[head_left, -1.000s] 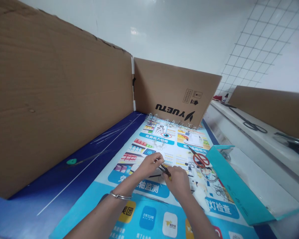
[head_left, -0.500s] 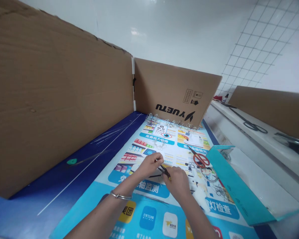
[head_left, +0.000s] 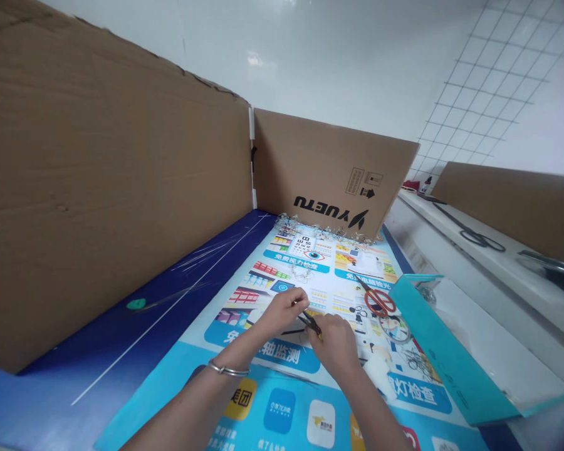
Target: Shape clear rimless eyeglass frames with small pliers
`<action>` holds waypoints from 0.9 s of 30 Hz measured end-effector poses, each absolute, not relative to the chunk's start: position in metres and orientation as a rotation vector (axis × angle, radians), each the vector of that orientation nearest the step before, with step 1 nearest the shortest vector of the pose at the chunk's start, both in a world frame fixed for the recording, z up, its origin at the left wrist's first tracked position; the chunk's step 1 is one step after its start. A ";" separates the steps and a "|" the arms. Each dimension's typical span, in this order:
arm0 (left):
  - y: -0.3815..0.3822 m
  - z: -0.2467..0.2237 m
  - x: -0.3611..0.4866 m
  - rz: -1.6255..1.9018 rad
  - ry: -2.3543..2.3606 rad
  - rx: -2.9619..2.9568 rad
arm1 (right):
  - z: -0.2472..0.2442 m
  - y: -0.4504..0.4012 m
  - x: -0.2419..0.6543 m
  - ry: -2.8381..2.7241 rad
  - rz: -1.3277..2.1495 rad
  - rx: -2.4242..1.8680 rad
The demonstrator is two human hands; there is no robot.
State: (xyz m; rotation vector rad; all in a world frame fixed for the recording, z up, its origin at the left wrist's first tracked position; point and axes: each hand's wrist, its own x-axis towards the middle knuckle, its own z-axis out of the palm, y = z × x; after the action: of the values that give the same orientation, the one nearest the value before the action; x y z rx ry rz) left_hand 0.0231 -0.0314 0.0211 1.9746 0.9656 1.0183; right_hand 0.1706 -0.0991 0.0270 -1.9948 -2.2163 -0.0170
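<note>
The left hand [head_left: 284, 311] and the right hand [head_left: 334, 343] meet low in the middle of the view, close together above a printed poster [head_left: 282, 401] and with both forearms reaching in from the bottom edge. The right hand's fingers [head_left: 320, 332] are pinched around a small dark tool [head_left: 311, 324], perhaps narrow pliers or small scissors, with a speck of yellow at the fingers. Most of that tool is hidden by the fingers and blurred, so its exact kind is hard to make out. The left hand's fingertips [head_left: 304, 305] are curled together at the tool's upper end, but whether they pinch the tool or something thin beside it cannot be told. A metal bangle [head_left: 228, 369] circles the left wrist.

Red-handled scissors [head_left: 379, 302] lie on the poster to the right of the hands, with a loop of wire [head_left: 396, 329] just below them and a white tissue [head_left: 377, 374] near the right hand. A small glinting chain [head_left: 301, 272] lies ahead of the hands, and a tangled line of clear, shiny bits [head_left: 324, 228] runs along the poster's far edge. A teal-edged plastic sheet [head_left: 451, 351] lies at the right. Cardboard panels [head_left: 113, 175] stand along the left and far sides.
</note>
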 end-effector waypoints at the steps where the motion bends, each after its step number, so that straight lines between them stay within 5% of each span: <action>1: -0.031 0.021 0.023 1.020 0.969 1.973 | 0.027 -0.099 0.170 -2.217 -0.018 -1.994; 27: -0.024 0.017 0.017 1.003 0.890 1.762 | 0.026 -0.096 0.173 -2.225 0.029 -1.997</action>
State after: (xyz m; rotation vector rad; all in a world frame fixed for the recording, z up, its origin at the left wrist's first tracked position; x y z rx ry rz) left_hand 0.0174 -0.0243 0.0170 1.7625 0.8901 1.0028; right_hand 0.1730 -0.0964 0.0264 -1.9970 -2.2247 0.0295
